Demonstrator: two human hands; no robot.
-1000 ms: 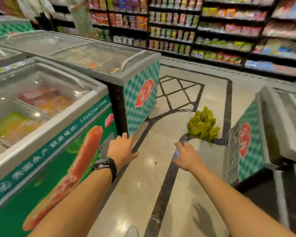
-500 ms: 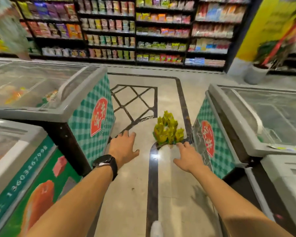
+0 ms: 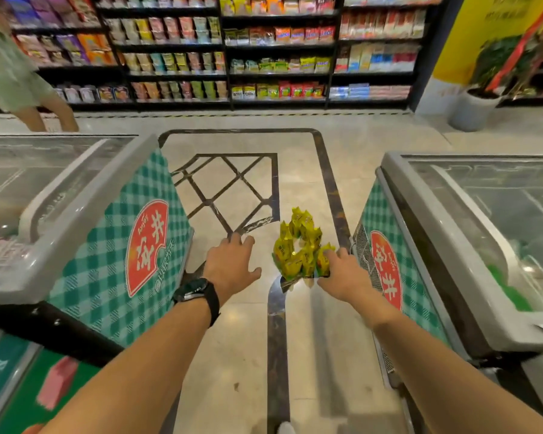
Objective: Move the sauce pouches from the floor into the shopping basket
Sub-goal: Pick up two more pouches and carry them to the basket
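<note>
A pile of shiny yellow sauce pouches is seen on the pale tiled floor, its long way running away from the person. The right hand is nearest, fingers stretched out at the pile's near right edge, nothing gripped. The left hand is held empty, fingers spread, left of the pile. No basket is seen.

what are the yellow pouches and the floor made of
Sauce pouches: likely glossy plastic film, crinkled with bright glints. Floor: looks like polished stone or tile, beige with dark veined inlay, reflecting the lights.
</note>
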